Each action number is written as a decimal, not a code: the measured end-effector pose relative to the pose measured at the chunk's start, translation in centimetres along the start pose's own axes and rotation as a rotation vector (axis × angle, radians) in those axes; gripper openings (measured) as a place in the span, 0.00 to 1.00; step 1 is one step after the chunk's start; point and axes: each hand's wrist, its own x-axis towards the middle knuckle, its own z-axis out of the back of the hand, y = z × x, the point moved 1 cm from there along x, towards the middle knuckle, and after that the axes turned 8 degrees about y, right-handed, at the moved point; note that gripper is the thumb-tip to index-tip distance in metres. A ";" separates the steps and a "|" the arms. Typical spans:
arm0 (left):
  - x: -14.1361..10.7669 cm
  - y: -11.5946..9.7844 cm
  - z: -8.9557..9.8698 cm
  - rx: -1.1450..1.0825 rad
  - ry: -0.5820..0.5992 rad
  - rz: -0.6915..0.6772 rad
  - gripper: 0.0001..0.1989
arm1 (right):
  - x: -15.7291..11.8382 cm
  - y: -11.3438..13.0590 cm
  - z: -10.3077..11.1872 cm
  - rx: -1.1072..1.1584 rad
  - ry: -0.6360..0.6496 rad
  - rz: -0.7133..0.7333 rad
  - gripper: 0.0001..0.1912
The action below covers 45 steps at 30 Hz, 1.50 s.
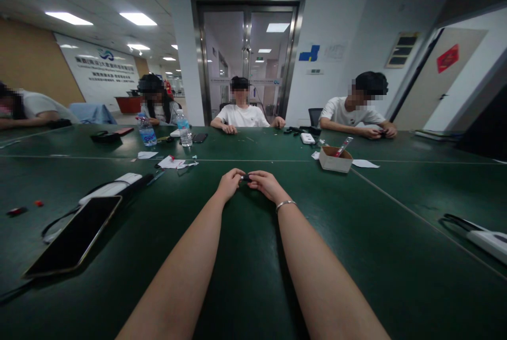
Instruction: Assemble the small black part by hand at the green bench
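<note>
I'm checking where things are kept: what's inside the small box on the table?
A slim, partly red item slants up out of the box, its upper end above the rim. The box's near side covers the bottom, so anything lying lower cannot be seen.

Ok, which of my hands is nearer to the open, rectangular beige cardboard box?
Right. Your right hand is left of the box and a little closer to you; your left hand is farther left, on the other side of the small black object both hold.
</note>
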 end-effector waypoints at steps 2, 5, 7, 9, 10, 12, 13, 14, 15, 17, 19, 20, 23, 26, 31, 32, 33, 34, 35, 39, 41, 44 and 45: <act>0.1 0.1 -0.1 0.007 0.003 0.002 0.13 | 0.0 0.0 0.0 -0.005 -0.001 -0.004 0.06; 0.4 0.4 -0.1 -0.026 -0.003 -0.001 0.13 | 0.0 0.0 0.1 -0.007 0.011 -0.006 0.06; 0.5 0.7 -0.1 -0.074 -0.004 0.004 0.12 | 0.0 0.0 0.1 -0.004 0.017 -0.003 0.07; 0.7 0.8 -0.1 -0.110 -0.001 0.007 0.12 | 0.0 0.0 0.1 -0.007 0.011 -0.005 0.07; 0.7 0.8 0.0 -0.121 -0.003 0.004 0.12 | 0.0 0.0 0.1 -0.012 0.008 -0.007 0.07; 0.7 0.8 0.0 -0.129 -0.009 -0.006 0.12 | -0.1 0.1 0.1 -0.024 0.009 -0.013 0.08; 0.6 0.7 0.0 -0.129 -0.008 -0.014 0.12 | -0.1 0.1 0.0 -0.036 0.014 -0.014 0.08; 0.6 0.7 0.1 -0.128 -0.010 -0.020 0.12 | 0.0 0.0 0.0 -0.055 0.019 -0.011 0.09; 0.6 0.7 0.1 -0.129 -0.012 -0.025 0.12 | 0.0 0.0 -0.1 -0.090 0.023 -0.001 0.11; 0.6 0.7 0.2 -0.137 -0.026 -0.033 0.13 | 0.2 -0.3 -0.2 -0.221 0.021 0.039 0.13; 0.6 1.0 0.3 -0.141 -0.042 -0.047 0.14 | 0.4 -0.7 -0.4 -0.408 -0.011 0.102 0.14; 0.7 1.1 0.3 -0.133 -0.045 -0.060 0.15 | 0.5 -0.9 -0.6 -0.505 -0.039 0.137 0.15; 0.9 1.4 0.3 -0.007 -0.045 -0.109 0.14 | 0.6 -1.4 -1.1 -0.764 -0.102 0.220 0.11; 1.0 1.2 0.1 0.211 -0.069 -0.140 0.10 | 0.5 -1.3 -1.5 -0.971 -0.038 0.210 0.06; 0.2 0.1 0.6 0.172 0.146 -0.070 0.10 | -0.1 1.2 -1.0 -1.043 0.188 0.049 0.01; -0.4 -0.1 1.1 0.140 0.205 -0.033 0.10 | -0.5 2.2 -0.7 -1.048 0.229 0.016 0.01; -1.1 -0.4 1.8 0.115 0.247 0.007 0.11 | -1.0 3.2 -0.2 -1.058 0.263 -0.013 0.03; -1.9 -0.6 2.6 0.099 0.270 0.042 0.11 | -1.7 4.4 0.3 -1.072 0.285 -0.034 0.03; -3.0 -0.8 3.6 0.089 0.283 0.077 0.12 | -2.6 5.7 0.8 -1.093 0.296 -0.048 0.04; -8.9 -2.0 8.5 0.071 0.329 0.221 0.17 | -8.5 11.7 3.3 -1.282 0.289 -0.127 0.04; -12.5 -2.6 11.0 0.075 0.349 0.296 0.20 | -12.3 14.5 5.2 -1.366 0.243 -0.206 0.06; -17.5 -2.7 14.2 0.089 0.340 0.368 0.22 | -18.7 17.5 9.7 -1.412 0.112 -0.267 0.13; -19.0 -2.6 15.1 0.092 0.320 0.391 0.23 | -20.9 18.0 11.6 -1.435 0.039 -0.243 0.15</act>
